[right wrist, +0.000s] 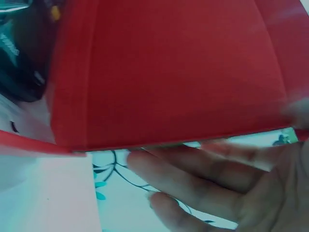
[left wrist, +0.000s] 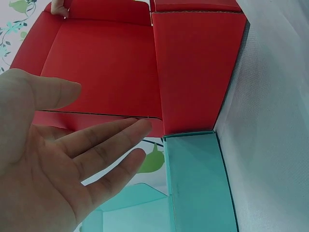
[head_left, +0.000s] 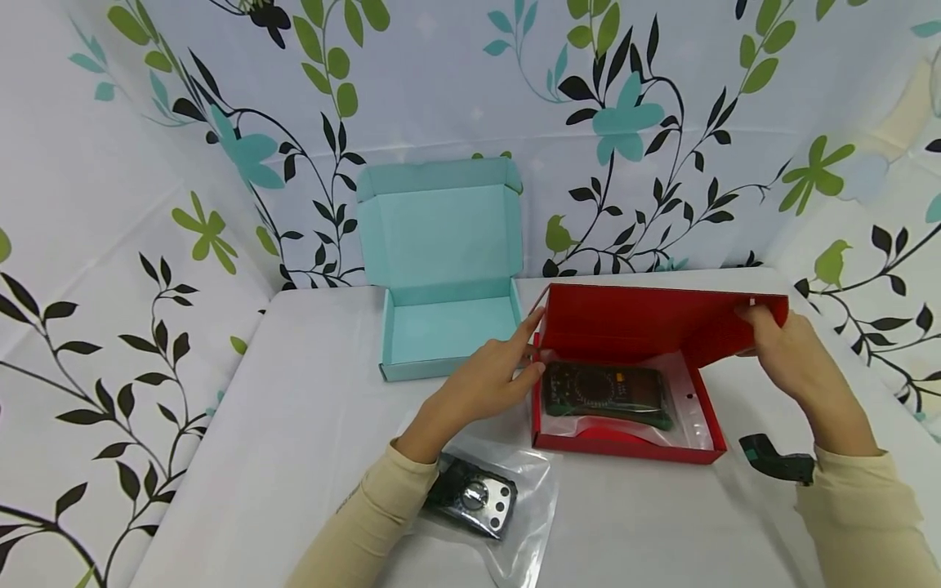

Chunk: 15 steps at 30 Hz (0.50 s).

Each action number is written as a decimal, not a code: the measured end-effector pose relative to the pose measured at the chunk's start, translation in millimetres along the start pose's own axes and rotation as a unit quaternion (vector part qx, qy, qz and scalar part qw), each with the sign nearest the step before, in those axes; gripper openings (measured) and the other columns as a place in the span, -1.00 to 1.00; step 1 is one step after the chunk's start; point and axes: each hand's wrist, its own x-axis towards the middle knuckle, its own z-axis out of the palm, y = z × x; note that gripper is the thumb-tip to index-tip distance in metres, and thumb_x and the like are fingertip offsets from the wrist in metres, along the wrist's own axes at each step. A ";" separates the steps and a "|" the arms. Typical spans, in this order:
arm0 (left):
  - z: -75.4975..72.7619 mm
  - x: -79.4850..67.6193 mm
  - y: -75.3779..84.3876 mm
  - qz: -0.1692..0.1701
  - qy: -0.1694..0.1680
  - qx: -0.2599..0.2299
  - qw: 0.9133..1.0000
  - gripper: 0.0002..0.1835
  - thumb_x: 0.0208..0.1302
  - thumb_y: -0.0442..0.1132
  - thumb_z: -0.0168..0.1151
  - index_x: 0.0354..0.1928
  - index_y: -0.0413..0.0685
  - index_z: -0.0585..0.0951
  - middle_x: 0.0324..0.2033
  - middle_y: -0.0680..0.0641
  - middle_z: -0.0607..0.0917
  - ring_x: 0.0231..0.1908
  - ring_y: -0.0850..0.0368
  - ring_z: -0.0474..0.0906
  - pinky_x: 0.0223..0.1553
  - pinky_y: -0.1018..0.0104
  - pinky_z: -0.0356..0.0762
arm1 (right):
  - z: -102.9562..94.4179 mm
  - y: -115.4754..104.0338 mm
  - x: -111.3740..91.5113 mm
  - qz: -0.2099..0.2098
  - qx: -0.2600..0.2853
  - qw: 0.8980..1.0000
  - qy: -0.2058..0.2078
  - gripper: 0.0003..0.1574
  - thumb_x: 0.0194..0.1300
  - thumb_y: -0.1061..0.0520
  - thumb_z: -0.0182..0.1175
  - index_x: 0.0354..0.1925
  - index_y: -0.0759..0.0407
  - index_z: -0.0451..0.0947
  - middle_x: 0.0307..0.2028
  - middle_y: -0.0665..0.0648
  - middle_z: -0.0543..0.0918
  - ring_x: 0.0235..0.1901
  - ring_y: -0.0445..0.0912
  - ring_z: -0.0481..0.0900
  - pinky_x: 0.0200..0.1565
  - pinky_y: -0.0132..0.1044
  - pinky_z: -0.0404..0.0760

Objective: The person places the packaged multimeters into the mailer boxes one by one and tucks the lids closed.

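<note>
Sleeves [head_left: 862, 523] at bottom, my left hand [head_left: 481, 376], fingers spread, beside red box [head_left: 625, 447] at centre-right, my right hand [head_left: 797, 355] pinching its lid [head_left: 625, 320].

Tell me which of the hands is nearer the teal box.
Left. The left hand is by the front right corner of the teal box, next to the red box; the right hand is farther off to the right, gripping the raised red lid.

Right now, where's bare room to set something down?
Widest: the white tablecloth left of the teal box and left sleeve. Also the patch fronting the red box, between the bagged device and right sleeve. Crowded: between the boxes, at the left hand, and inside the red box, holding the multimeter.
</note>
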 end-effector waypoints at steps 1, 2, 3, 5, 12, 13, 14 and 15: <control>0.2 -0.1 -0.4 -0.001 -0.001 0.003 1.000 -0.19 0.56 -0.26 0.06 0.66 -0.14 -0.09 0.13 -0.18 0.71 0.05 0.02 0.70 -0.34 0.34 0.57 | -1.8 0.3 -0.6 -0.003 0.002 1.000 -0.012 -0.33 0.65 0.01 -0.27 0.49 0.41 0.17 0.28 0.58 0.41 0.04 0.47 0.54 -0.26 -0.37 0.56; 0.5 -0.1 -0.6 -0.001 -0.001 0.002 1.000 -0.19 0.56 -0.26 0.06 0.66 -0.13 -0.10 0.12 -0.19 0.71 0.01 0.03 0.71 -0.35 0.34 0.57 | -3.7 0.6 -1.1 -0.007 0.001 1.000 -0.022 -0.34 0.66 0.02 -0.27 0.49 0.41 0.17 0.27 0.58 0.42 0.01 0.44 0.57 -0.27 -0.40 0.56; 0.8 -0.2 -0.9 -0.001 -0.001 0.002 1.000 -0.19 0.56 -0.26 0.06 0.67 -0.13 -0.11 0.14 -0.18 0.71 -0.02 0.05 0.71 -0.36 0.34 0.56 | -5.4 0.9 -1.8 -0.012 0.001 0.999 -0.029 -0.34 0.66 0.03 -0.26 0.48 0.42 0.17 0.26 0.58 0.43 -0.02 0.39 0.60 -0.28 -0.42 0.58; 1.1 -0.4 -1.2 0.000 -0.001 0.001 1.000 -0.19 0.56 -0.25 0.06 0.67 -0.13 -0.11 0.14 -0.17 0.71 -0.08 0.08 0.71 -0.38 0.35 0.55 | -7.9 1.1 -3.2 -0.020 -0.002 0.999 -0.041 -0.36 0.66 0.04 -0.25 0.46 0.44 0.19 0.23 0.57 0.46 -0.07 0.26 0.66 -0.27 -0.41 0.61; 0.8 -1.1 -1.3 0.012 0.004 0.005 1.000 -0.19 0.55 -0.29 0.07 0.66 -0.19 -0.10 0.12 -0.16 0.72 -0.12 0.11 0.71 -0.35 0.34 0.55 | -11.0 -1.2 -5.8 -0.030 -0.006 0.997 -0.072 -0.40 0.66 0.07 -0.19 0.45 0.41 0.20 0.21 0.57 0.49 -0.10 0.16 0.69 -0.28 -0.34 0.66; 0.5 -1.0 -1.1 0.014 0.004 0.005 1.000 -0.19 0.55 -0.30 0.07 0.66 -0.19 -0.10 0.12 -0.17 0.72 -0.16 0.11 0.70 -0.36 0.34 0.55 | -11.1 -1.8 -5.9 -0.030 -0.009 0.997 -0.074 -0.40 0.65 0.08 -0.18 0.45 0.41 0.20 0.20 0.58 0.49 -0.10 0.20 0.69 -0.28 -0.35 0.66; 0.0 -0.7 -0.9 0.016 0.005 0.005 1.000 -0.19 0.55 -0.30 0.07 0.66 -0.19 -0.11 0.12 -0.17 0.72 -0.19 0.11 0.70 -0.36 0.33 0.55 | -11.3 -2.4 -5.9 -0.031 -0.012 0.997 -0.075 -0.40 0.65 0.08 -0.17 0.45 0.41 0.20 0.20 0.58 0.49 -0.11 0.23 0.69 -0.29 -0.35 0.65; -0.4 -0.3 -0.7 0.018 0.006 0.005 1.000 -0.19 0.55 -0.30 0.07 0.66 -0.20 -0.11 0.11 -0.18 0.72 -0.20 0.10 0.70 -0.36 0.33 0.55 | -11.7 -3.0 -5.8 -0.033 -0.013 0.997 -0.076 -0.41 0.64 0.09 -0.17 0.45 0.40 0.19 0.20 0.58 0.49 -0.12 0.25 0.69 -0.29 -0.35 0.65</control>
